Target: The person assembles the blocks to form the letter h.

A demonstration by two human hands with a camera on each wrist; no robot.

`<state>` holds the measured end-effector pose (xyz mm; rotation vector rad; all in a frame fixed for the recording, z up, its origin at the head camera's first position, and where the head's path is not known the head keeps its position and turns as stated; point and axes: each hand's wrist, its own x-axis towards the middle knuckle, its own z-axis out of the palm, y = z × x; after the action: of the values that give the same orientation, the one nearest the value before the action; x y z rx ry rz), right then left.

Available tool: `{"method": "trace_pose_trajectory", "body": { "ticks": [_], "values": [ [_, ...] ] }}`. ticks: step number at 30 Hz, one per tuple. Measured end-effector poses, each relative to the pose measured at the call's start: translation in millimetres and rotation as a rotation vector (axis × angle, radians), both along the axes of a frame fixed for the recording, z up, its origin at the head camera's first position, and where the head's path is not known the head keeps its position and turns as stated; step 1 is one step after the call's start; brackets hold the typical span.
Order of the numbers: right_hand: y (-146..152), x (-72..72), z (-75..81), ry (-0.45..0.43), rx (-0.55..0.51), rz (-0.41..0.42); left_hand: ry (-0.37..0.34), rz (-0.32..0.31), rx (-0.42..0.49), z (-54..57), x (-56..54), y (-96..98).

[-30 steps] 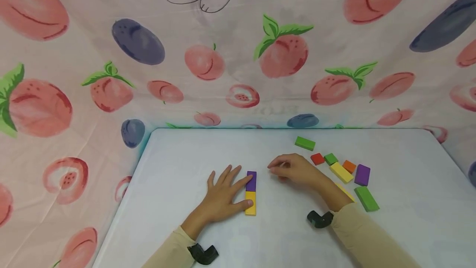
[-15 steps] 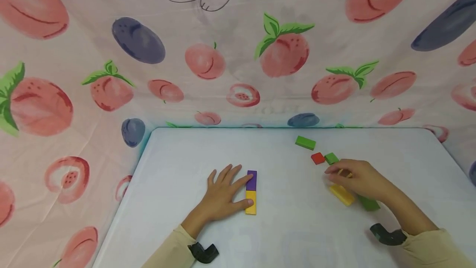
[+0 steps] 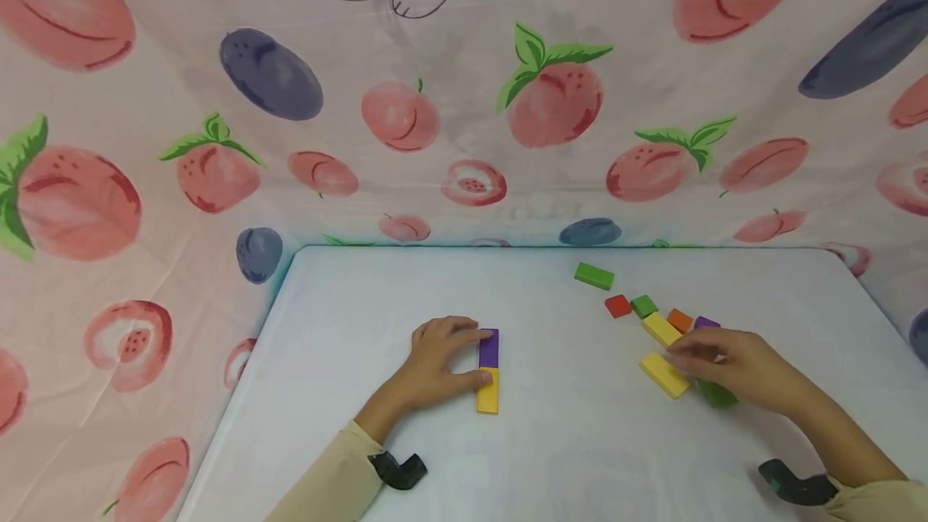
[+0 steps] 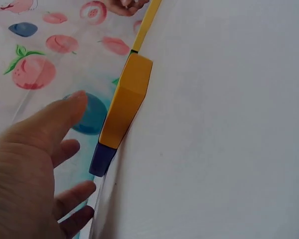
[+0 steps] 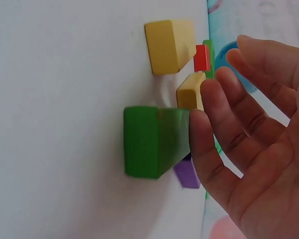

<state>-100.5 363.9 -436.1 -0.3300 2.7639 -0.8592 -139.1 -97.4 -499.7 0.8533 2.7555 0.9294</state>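
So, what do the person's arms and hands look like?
The left hand and right hand are bare, with no gloves and no rings that I can see. The arms wear plain light tan sleeves: a left sleeve and a right sleeve. By each sleeve's end is a dark, bent piece, a bit like an elbow pipe.

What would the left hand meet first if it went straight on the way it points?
Most likely the purple block and the yellow block end to end with it. In the head view the left hand overlaps both, but its height is unclear, so it might pass over them.
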Motion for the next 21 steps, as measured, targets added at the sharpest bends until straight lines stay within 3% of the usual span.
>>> {"method": "trace_pose_trajectory", "body": {
  "ticks": [11,21],
  "values": [
    [7,-4.4,-16.8,-0.242,-0.096,-0.065,0.044,-0.054,-0.014,-6.1,-1.1,-2.9],
    [-1,-4.8,-21.2,-0.196,-0.047,0.029,0.066,-0.078,-0.031,-5.9,2.2,-3.7]
  ]
}}
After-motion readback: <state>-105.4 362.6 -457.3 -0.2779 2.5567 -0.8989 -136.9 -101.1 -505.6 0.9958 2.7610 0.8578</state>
